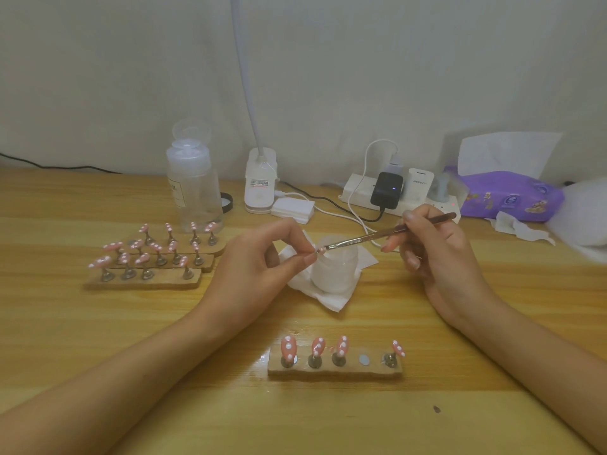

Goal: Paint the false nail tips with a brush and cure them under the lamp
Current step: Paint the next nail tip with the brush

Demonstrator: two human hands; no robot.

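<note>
My left hand (262, 261) pinches a small pink nail tip (318, 251) between thumb and forefinger, above a white frosted jar (333, 274). My right hand (433, 247) grips a thin brown brush (387, 236), and its bristles touch the held tip. In front of me a wooden holder (333, 371) carries several pink tips with white dots on metal stands, with one bare magnet spot (363, 359). Three more holders (144, 280) with several dotted pink tips lie at the left. The white lamp (259, 188) stands at the back.
The jar sits on a white tissue (328, 298). A clear bottle (193, 188), a stack of white pads (292, 210), a power strip (361, 195) with plugs and cables, a purple wipes pack (512, 197) and crumpled tissue (522, 228) line the back of the wooden table (131, 339).
</note>
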